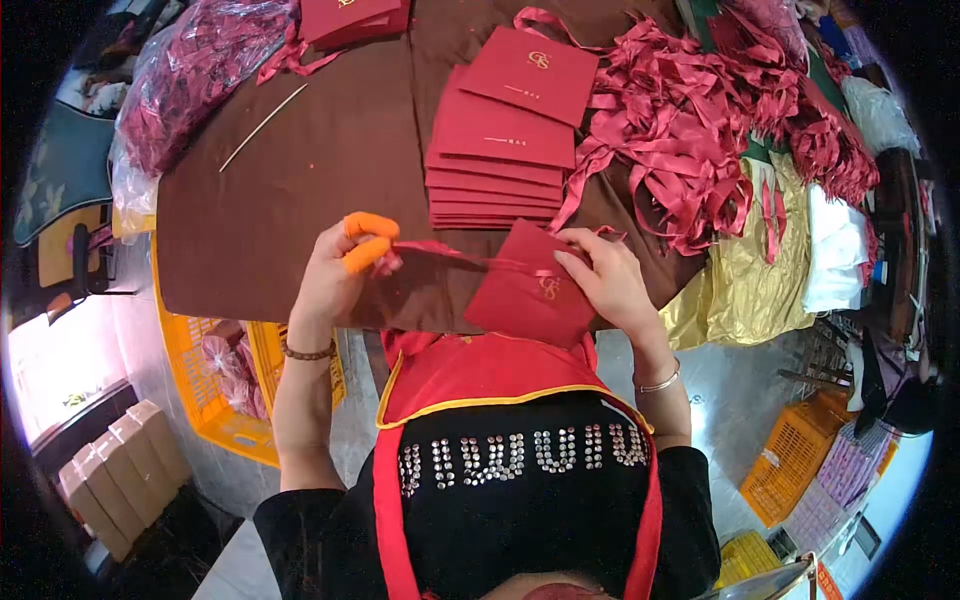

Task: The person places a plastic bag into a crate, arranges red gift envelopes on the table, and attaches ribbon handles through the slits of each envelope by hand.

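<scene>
My left hand, with orange finger covers on two fingers, pinches the end of a red ribbon. The ribbon stretches across to a dark red card sleeve with gold lettering. My right hand grips that sleeve at its upper right edge, thumb on its face. The sleeve lies tilted at the table's near edge, against my red apron. Just beyond it stands a stack of similar red card sleeves, the top ones fanned out.
A brown cloth covers the table. A heap of red ribbons lies at right, above gold plastic. A thin stick lies at left near a plastic bag of red material. Yellow crates stand below the table.
</scene>
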A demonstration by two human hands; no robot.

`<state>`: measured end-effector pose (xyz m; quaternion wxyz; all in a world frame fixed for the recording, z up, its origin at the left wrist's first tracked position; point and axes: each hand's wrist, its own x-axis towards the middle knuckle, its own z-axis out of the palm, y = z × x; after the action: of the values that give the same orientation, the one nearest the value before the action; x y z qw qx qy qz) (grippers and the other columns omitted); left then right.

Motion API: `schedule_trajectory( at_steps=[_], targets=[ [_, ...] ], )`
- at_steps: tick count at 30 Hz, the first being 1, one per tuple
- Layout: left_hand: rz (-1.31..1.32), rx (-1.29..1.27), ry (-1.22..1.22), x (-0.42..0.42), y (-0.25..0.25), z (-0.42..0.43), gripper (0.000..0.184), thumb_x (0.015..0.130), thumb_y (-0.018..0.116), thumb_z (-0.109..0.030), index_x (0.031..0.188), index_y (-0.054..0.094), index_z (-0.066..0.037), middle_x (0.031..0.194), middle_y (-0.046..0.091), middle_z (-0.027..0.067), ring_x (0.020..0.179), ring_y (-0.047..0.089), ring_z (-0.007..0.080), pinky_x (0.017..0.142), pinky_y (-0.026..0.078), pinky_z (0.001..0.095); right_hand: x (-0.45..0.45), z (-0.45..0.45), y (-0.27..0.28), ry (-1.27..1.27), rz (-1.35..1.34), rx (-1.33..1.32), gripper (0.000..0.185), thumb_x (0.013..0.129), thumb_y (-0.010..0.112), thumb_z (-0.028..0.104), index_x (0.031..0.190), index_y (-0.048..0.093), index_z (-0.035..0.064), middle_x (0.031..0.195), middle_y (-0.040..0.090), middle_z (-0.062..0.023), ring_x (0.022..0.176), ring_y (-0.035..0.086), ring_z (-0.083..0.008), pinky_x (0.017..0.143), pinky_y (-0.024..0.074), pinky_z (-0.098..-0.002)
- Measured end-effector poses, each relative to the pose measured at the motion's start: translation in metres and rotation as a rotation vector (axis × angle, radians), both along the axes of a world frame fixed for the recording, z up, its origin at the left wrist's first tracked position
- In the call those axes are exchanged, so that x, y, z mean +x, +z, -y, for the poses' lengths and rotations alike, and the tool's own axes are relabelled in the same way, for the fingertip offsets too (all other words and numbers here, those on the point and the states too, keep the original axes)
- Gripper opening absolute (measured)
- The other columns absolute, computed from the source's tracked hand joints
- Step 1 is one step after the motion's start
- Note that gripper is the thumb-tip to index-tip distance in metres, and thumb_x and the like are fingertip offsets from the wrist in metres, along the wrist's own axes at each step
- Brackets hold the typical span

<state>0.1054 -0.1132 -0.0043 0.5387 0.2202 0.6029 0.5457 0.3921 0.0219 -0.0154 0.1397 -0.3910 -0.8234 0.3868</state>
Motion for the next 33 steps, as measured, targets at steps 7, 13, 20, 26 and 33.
schedule_trajectory(
  at_steps=[7,13,20,26,33],
  targets=[
    [0.75,0.239,-0.115,0.01,-0.022,-0.001,0.024,0.073,0.06,-0.002,0.096,0.06,0.001,0.087,0.062,0.011,0.086,0.059,0.0251,0.076,0.047,0.0382,0.0,0.003,-0.006,-0.06,0.006,-0.098,0.024,0.082,0.061,0.019,0.102,0.06,0.007,0.077,0.064,-0.0129,0.07,0.062,-0.0276,0.063,0.0454,-0.0341],
    [0.579,0.455,-0.003,0.019,-0.02,-0.017,0.029,0.083,0.056,-0.006,0.111,0.056,0.002,0.082,0.06,0.0088,0.086,0.057,0.0227,0.083,0.042,0.0351,0.0,0.005,-0.006,-0.054,0.0,-0.062,0.025,0.082,0.061,0.019,0.103,0.06,0.0054,0.079,0.063,-0.015,0.072,0.061,-0.028,0.064,0.0453,-0.0339],
    [0.831,0.379,-0.045,0.015,-0.01,-0.033,0.028,0.086,0.058,-0.009,0.111,0.056,0.002,0.082,0.06,0.0059,0.081,0.057,0.0194,0.071,0.046,0.0296,0.001,0.005,-0.003,-0.064,0.011,-0.082,0.025,0.082,0.061,0.019,0.103,0.06,0.0054,0.079,0.063,-0.0148,0.074,0.061,-0.028,0.066,0.0455,-0.0342],
    [0.398,0.263,0.267,0.049,0.033,-0.042,0.033,0.091,0.051,-0.016,0.118,0.051,0.004,0.082,0.06,0.0087,0.081,0.057,0.019,0.073,0.047,0.0286,0.001,0.007,-0.008,-0.062,-0.02,-0.054,0.024,0.083,0.061,0.018,0.103,0.06,0.0058,0.08,0.064,-0.0145,0.074,0.061,-0.029,0.067,0.0462,-0.0341],
    [0.048,0.341,0.048,0.043,0.0,-0.035,0.031,0.096,0.044,-0.023,0.108,0.055,0.003,0.077,0.054,0.0046,0.078,0.049,0.011,0.071,0.038,0.0243,-0.001,0.006,-0.003,-0.048,0.021,-0.033,0.022,0.082,0.061,0.018,0.101,0.061,0.0057,0.081,0.065,-0.0146,0.076,0.063,-0.0287,0.066,0.0468,-0.0342]
  ],
)
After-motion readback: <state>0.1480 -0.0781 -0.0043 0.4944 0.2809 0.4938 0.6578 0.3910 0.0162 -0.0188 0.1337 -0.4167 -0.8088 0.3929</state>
